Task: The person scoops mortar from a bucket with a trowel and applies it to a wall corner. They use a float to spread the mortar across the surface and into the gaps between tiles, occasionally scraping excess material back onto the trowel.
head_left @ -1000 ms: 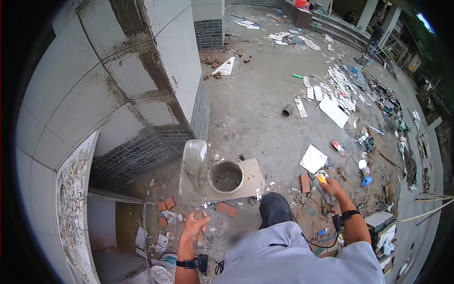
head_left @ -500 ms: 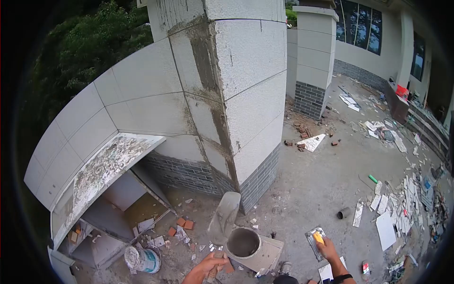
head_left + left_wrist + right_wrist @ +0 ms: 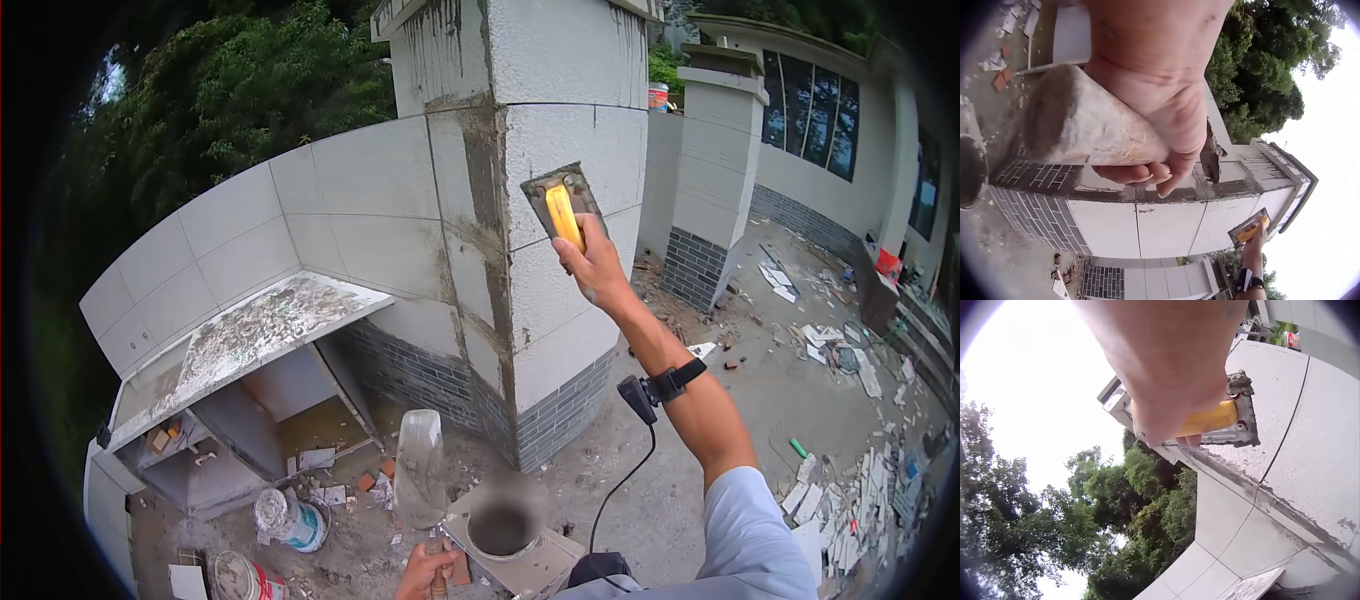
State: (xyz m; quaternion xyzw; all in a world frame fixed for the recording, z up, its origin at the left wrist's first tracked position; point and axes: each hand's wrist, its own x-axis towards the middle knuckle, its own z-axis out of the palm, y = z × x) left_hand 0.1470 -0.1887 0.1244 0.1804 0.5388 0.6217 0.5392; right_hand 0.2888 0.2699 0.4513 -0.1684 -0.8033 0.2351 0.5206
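Two tools in hand among buckets by a pillar (image 3: 562, 290).
Left to right: a red-labelled bucket (image 3: 238, 575) and a teal-labelled bucket (image 3: 305, 528), contents unclear; the left hand (image 3: 425, 573), fingers wrapped round the handle of a scoop (image 3: 420, 480), its broad blade pointing up; an open bucket (image 3: 500, 555) on a board (image 3: 548, 562), its dark grey inside blurred; the right hand (image 3: 593, 268), fingers clenched round the yellow handle of a float (image 3: 564, 215) at the pillar's face, contact unclear.
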